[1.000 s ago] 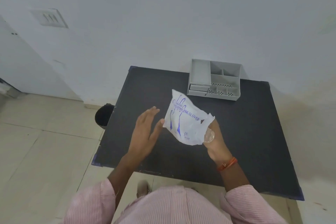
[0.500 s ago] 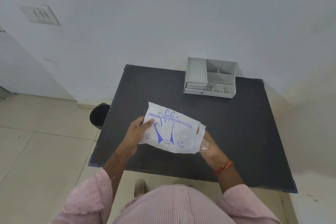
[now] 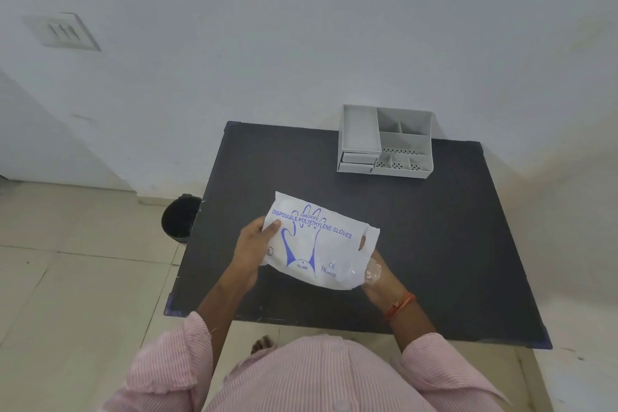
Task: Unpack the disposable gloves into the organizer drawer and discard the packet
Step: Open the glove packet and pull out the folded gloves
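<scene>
A white packet [image 3: 321,244] printed in blue "disposable polyethylene gloves" is held flat above the black table [image 3: 451,244], printed side up. My left hand [image 3: 250,247] grips its left edge with the thumb on top. My right hand [image 3: 376,278] holds its right end, mostly hidden under the packet, and a bit of clear plastic shows at the fingers there. The grey organizer [image 3: 386,142] stands at the table's far edge against the wall, with two small drawers [image 3: 357,161] shut at its front left.
A black bin [image 3: 180,217] stands on the tiled floor just left of the table. The white wall rises right behind the organizer. A foot shows under the table's near edge.
A second ago only my right hand held the packet, tilted up, with my left hand open beside it. My left hand then gripped the left edge and the packet was turned flat.
</scene>
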